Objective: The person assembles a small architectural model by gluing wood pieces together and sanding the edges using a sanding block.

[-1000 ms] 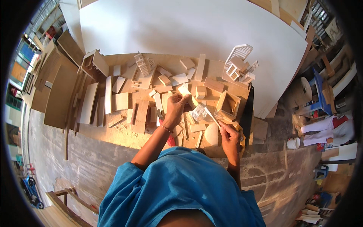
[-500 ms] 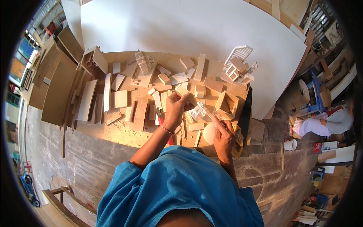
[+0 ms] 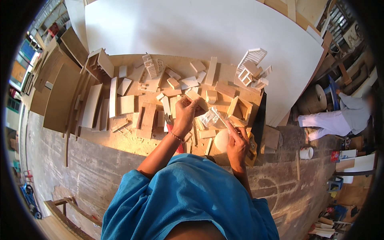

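My left hand (image 3: 186, 115) is closed on a small flat piece of wood (image 3: 197, 100), held up over the middle of the workbench. My right hand (image 3: 237, 146) grips a thin pale stick (image 3: 219, 115), whose light-coloured tip points up and left toward the wood piece without clearly touching it. Between the hands lies a crumpled clear plastic bag (image 3: 209, 119). A round pale object (image 3: 221, 140) sits just left of my right hand. Under my left forearm is a red-handled tool (image 3: 169, 127), partly hidden, so its kind is unclear.
Wood blocks and offcuts cover the workbench (image 3: 138, 149), with sawdust along its near edge. An open wooden box (image 3: 239, 111) stands near my right hand; small slatted wooden models (image 3: 253, 68) stand farther back. Boards (image 3: 64, 98) lean at left. Another person (image 3: 340, 118) is at right, near a white bucket (image 3: 307, 153).
At right, the other person has shifted from a low crouch to a more stretched-out posture. My hands, the wood piece and the stick stay almost in place.
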`<state>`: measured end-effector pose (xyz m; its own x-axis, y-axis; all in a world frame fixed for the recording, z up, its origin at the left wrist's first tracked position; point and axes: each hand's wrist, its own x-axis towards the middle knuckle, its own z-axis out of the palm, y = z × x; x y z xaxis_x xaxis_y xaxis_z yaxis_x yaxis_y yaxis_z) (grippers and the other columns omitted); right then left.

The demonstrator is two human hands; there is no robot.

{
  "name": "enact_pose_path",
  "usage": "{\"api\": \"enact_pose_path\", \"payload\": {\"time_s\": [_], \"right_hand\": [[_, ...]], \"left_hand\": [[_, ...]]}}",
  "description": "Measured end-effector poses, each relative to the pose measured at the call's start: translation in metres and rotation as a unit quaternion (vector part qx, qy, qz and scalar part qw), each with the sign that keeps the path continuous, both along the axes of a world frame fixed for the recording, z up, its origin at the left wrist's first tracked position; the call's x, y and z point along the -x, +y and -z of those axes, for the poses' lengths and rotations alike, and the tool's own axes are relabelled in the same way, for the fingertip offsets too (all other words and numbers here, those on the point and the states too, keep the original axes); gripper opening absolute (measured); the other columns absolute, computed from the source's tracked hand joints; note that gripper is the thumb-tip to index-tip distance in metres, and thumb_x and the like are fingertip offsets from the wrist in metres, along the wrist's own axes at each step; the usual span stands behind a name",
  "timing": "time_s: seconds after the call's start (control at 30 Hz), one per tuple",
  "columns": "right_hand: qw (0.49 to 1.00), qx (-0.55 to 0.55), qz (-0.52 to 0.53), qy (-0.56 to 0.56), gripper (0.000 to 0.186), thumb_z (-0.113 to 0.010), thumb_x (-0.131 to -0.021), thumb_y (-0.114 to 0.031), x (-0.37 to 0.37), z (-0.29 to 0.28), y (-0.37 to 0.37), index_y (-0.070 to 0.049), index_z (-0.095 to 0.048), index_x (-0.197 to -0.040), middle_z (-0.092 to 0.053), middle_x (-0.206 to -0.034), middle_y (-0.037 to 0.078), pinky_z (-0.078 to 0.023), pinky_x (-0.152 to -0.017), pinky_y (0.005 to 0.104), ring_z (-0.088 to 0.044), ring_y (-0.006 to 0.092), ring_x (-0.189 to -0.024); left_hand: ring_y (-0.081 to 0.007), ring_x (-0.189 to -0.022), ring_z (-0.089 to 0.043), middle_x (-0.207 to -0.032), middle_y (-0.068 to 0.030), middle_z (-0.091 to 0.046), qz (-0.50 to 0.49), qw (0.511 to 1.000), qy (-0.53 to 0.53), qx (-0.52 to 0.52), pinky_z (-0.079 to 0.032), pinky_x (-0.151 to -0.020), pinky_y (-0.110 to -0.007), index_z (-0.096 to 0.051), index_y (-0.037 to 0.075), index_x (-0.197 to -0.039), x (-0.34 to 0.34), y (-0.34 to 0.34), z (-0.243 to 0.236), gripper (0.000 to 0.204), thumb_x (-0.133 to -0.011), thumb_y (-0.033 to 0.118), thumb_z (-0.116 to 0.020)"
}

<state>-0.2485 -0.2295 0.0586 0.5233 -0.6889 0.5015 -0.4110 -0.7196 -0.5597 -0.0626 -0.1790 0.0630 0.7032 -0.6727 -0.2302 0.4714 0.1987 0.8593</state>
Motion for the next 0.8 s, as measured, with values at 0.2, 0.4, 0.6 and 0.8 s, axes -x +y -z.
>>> {"api": "enact_pose_path", "payload": {"time_s": [0.2, 0.4, 0.6, 0.8], "right_hand": [[1.0, -0.029, -0.01, 0.007, 0.045, -0.058, -0.074, 0.005, -0.001, -0.008, 0.004, -0.019, -0.064, -0.111, -0.053, -0.077, 0.008, -0.045, -0.058, 0.0336, -0.058, 0.0247, -0.066], [0.999, 0.015, 0.014, 0.036, 0.043, -0.059, -0.073, 0.004, -0.003, -0.004, -0.004, -0.018, -0.064, -0.11, -0.054, -0.077, 0.009, -0.046, -0.058, 0.0342, -0.059, 0.0254, -0.067], [1.0, 0.003, 0.014, 0.028, 0.044, -0.059, -0.073, 0.005, -0.002, -0.008, -0.005, -0.018, -0.063, -0.111, -0.054, -0.078, 0.008, -0.046, -0.059, 0.0339, -0.059, 0.0251, -0.067], [0.999, 0.006, 0.005, 0.036, 0.044, -0.059, -0.074, 0.004, -0.003, -0.009, 0.005, -0.018, -0.064, -0.111, -0.054, -0.078, 0.007, -0.046, -0.058, 0.0335, -0.059, 0.0243, -0.067]], "left_hand": [[-0.0196, -0.066, -0.065, -0.077, -0.0127, -0.062, 0.0, 1.0, -0.001, 0.006, -0.057, -0.063, -0.034, -0.049, 0.002, -0.08, -0.001, 0.0, 0.003, 0.016, -0.085, 0.013, -0.061], [-0.021, -0.067, -0.065, -0.079, -0.0142, -0.063, 0.016, 0.999, -0.026, 0.013, -0.057, -0.063, -0.033, -0.053, -0.003, -0.085, 0.002, -0.002, 0.002, 0.017, -0.085, 0.013, -0.06], [-0.0214, -0.067, -0.066, -0.078, -0.0144, -0.063, 0.011, 0.999, -0.028, 0.016, -0.057, -0.064, -0.034, -0.053, -0.003, -0.083, 0.002, -0.003, 0.0, 0.019, -0.086, 0.014, -0.059], [-0.0206, -0.067, -0.065, -0.078, -0.0139, -0.063, 0.008, 1.0, -0.017, 0.023, -0.057, -0.064, -0.033, -0.052, -0.001, -0.081, 0.002, -0.005, 0.002, 0.018, -0.085, 0.015, -0.06]]}}
